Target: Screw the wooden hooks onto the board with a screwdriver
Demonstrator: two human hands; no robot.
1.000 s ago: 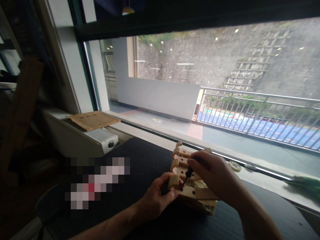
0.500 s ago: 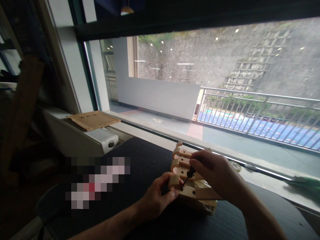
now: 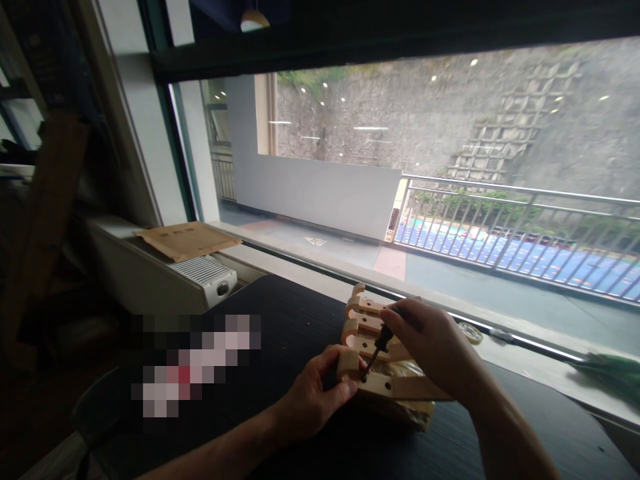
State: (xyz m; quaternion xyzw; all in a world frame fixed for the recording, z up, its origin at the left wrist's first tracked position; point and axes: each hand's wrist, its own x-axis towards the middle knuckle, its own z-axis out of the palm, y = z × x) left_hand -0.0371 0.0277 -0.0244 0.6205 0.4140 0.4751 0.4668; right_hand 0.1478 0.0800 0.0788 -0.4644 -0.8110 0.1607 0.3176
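Note:
My right hand is closed round a dark-handled screwdriver. Its thin shaft slants down to the left, with the tip at a hole near the curled end of the nearest wooden hook strip. Thumb and fingers of my left hand pinch that curled end. Several similar pale wooden hook strips lie in a row behind it, each drilled with dark holes. Under the strips is a bundle in crinkled clear yellowish wrap. My right hand hides part of the strips' far ends.
The dark table has a blurred-out pixelated patch at left. A brown envelope lies over a white heater unit. On the window sill are a tape roll and a green item. A large window stands beyond the table.
My right hand has turned and shifted slightly on the screwdriver, uncovering more of its handle. The left hand and the wooden strips stay in place.

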